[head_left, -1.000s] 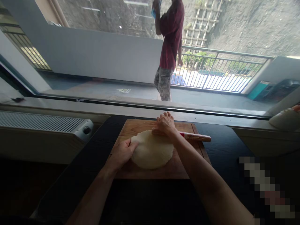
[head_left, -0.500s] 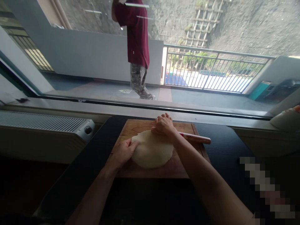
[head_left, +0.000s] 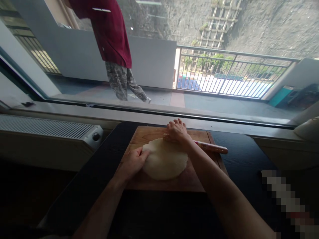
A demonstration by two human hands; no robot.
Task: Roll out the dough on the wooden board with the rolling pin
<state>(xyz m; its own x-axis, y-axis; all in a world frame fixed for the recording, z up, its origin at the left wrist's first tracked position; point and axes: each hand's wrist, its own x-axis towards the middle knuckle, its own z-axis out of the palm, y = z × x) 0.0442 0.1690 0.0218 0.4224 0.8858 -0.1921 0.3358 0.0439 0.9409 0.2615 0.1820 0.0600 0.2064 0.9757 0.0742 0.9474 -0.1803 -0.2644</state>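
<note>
A flat, round sheet of dough (head_left: 165, 162) lies on a wooden board (head_left: 147, 132). My left hand (head_left: 134, 161) pinches the dough's left edge, thumb on top and fingers partly hidden beneath. Across the far edge of the dough lies a wooden rolling pin (head_left: 213, 147), its right end jutting past the board. The palm of my right hand (head_left: 178, 130) rests on the pin toward its left end. Its fingers stretch forward beyond the pin, spread a little and not wrapped around it.
The board stands on a dark table (head_left: 239, 149) against a window sill (head_left: 149, 116). A white radiator (head_left: 50, 132) is at the left. Beyond the glass a person in a dark red shirt (head_left: 112, 36) walks by a railing (head_left: 211, 73). At lower right is a pixelated patch (head_left: 284, 192).
Both hands, the dough and the pin keep nearly the same places on the board. My view has shifted slightly. Outside, the person has moved to the left.
</note>
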